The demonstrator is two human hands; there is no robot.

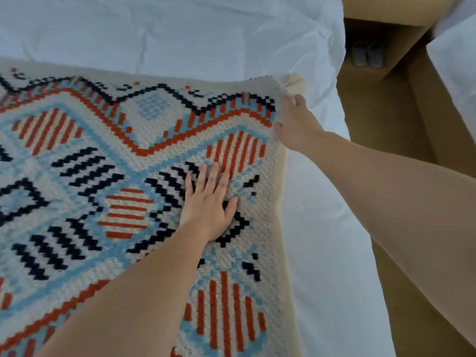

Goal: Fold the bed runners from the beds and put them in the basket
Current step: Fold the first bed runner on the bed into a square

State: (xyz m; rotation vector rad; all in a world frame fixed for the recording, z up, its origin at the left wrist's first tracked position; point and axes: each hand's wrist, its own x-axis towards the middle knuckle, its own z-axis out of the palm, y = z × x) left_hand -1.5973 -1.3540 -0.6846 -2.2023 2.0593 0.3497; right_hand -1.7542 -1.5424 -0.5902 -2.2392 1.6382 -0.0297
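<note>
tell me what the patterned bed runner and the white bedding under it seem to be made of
Cream, blue, rust and navy patterned bed runner: looks like knitted or woven yarn, matte and fuzzy; stepped pattern edges and visible stitch texture suggest it.
White bedding: seems smooth thin woven fabric, perhaps cotton, matte; it shows soft creases.

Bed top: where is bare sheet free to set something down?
Free: white sheet beyond the runner, and the strip along its right edge. Crowded: its right end, where the left hand presses and the right hand pinches.
</note>
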